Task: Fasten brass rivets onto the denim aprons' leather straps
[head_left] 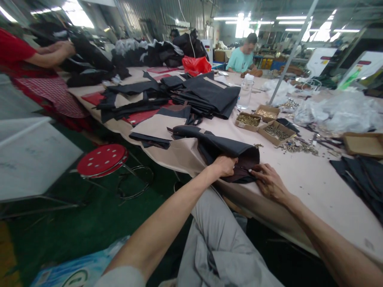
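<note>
A dark folded fabric piece (223,148) with a maroon inner layer lies near the front edge of the long pale work table (305,179). My left hand (224,165) grips its near edge with fingers curled over the cloth. My right hand (267,181) rests beside it on the right, its fingertips pinching the maroon part of the same piece. Both forearms reach in from the bottom of the view over my grey-trousered lap.
Stacks of dark cut fabric (206,95) cover the table's middle. Small cardboard boxes of metal fittings (277,132) and a plastic bottle (245,92) stand beyond. A red stool (101,159) stands on the left. A person in red (18,59) and a person in teal (241,59) work nearby.
</note>
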`<state>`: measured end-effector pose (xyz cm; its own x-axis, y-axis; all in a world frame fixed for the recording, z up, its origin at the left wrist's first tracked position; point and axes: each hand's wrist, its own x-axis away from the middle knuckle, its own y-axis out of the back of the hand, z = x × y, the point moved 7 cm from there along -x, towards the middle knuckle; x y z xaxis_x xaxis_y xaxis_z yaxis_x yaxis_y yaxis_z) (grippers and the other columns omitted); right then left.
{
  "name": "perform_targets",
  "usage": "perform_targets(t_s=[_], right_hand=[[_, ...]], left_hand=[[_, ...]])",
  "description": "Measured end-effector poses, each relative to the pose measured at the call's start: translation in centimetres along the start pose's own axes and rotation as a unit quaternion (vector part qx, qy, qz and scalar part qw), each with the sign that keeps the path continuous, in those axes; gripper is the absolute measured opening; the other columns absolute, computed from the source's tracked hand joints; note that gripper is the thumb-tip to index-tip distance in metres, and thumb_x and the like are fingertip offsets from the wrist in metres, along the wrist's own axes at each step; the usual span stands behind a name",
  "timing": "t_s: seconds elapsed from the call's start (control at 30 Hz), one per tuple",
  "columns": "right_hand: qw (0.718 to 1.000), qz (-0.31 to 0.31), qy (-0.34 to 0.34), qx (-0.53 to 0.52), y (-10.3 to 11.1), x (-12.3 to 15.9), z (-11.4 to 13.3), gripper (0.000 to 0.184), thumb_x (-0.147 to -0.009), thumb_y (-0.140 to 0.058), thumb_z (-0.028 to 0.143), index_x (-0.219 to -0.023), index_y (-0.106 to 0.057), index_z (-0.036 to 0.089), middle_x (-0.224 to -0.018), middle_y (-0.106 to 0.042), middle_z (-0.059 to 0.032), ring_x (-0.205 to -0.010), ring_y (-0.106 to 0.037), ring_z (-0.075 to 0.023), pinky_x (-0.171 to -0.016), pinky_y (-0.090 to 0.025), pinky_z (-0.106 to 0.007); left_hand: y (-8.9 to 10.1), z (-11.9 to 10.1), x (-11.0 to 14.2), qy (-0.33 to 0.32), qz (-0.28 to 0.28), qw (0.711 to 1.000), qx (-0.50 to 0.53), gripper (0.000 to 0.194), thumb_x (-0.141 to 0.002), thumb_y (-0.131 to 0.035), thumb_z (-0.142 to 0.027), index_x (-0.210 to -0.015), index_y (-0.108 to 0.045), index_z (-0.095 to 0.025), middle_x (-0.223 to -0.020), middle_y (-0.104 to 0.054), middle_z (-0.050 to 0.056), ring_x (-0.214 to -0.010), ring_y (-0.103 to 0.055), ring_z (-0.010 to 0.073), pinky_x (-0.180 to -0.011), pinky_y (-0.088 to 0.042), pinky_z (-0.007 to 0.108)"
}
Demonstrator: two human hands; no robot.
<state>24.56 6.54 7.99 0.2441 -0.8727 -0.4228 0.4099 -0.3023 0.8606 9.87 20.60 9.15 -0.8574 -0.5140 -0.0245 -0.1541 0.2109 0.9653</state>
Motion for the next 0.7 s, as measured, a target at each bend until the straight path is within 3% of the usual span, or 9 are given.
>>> perform_targets(t_s=[0.13,0.33,0.53,0.7], right_hand=[[1.0,-0.007,0.005,-0.008,0.0,0.0,-0.5,0.043,-0.093,-0.057,0.016,-0.134,-0.07,0.026,-0.13,-0.062,-0.0127,-0.113,-0.055,-0.0327,-0.091,-0.053,-0.052],[1.0,-0.021,0.002,-0.019,0.4,0.0,-0.4,0.051,-0.09,-0.057,0.011,-0.138,-0.067,0.026,-0.129,-0.063,-0.0122,-0.113,-0.054,-0.032,-0.093,-0.054,-0.051],[1.0,-0.016,0.003,-0.012,0.6,-0.2,-0.3,0.047,-0.089,-0.058,0.012,-0.132,-0.072,0.024,-0.128,-0.061,-0.0137,-0.112,-0.053,-0.0325,-0.092,-0.053,-0.052],[0.999,-0.018,0.004,-0.031,0.8,-0.3,-0.1,0.044,-0.09,-0.058,0.013,-0.13,-0.074,0.025,-0.128,-0.063,-0.0138,-0.113,-0.054,-0.0328,-0.092,-0.053,-0.053]], left_hand=[[0.2,-0.2,0.5,-0.015,0.012,0.999,-0.038,0.045,-0.079,-0.06,-0.012,-0.122,-0.069,-0.018,-0.118,-0.073,0.016,-0.112,-0.068,0.0329,-0.1,-0.052,0.041],[0.9,0.1,0.1,-0.003,0.024,0.998,-0.063,0.045,-0.08,-0.058,-0.011,-0.124,-0.066,-0.017,-0.119,-0.072,0.014,-0.112,-0.068,0.0291,-0.099,-0.053,0.036],[0.2,1.2,-1.2,0.025,0.04,0.997,-0.063,0.038,-0.086,-0.055,-0.016,-0.121,-0.07,-0.015,-0.126,-0.072,0.015,-0.122,-0.066,0.0296,-0.111,-0.048,0.037],[-0.3,2.4,-2.2,0.072,0.018,0.996,-0.041,0.042,-0.093,-0.045,-0.019,-0.127,-0.069,-0.009,-0.138,-0.067,0.017,-0.131,-0.062,0.0282,-0.118,-0.042,0.037]])
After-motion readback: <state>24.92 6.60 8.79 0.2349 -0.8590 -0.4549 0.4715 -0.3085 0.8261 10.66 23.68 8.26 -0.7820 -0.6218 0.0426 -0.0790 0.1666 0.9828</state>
